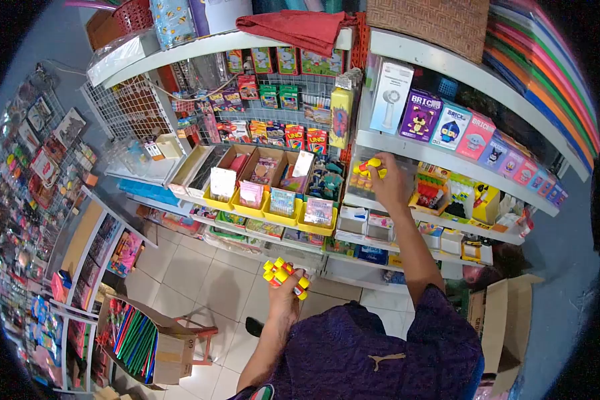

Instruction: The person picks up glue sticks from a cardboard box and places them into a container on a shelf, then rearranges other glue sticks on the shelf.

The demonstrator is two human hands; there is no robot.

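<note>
My left hand [285, 298] is closed around several small yellow tubes with red labels, which look like glue sticks [277, 271]; it is held above the tiled floor, in front of the shelves. My right hand [392, 185] reaches to the middle shelf, its fingers closed on a yellow glue stick [373, 163]. Just below those fingers, more yellow and red glue sticks [361, 180] stand grouped on the shelf. The fingertips partly hide where they touch.
Boxed brick sets [420, 115] line the shelf above my right hand. Yellow bins [283, 217] with small packs jut out at the left. A carton of colored sticks [170, 347] stands at the lower left; an open cardboard box [513, 327] is at the right.
</note>
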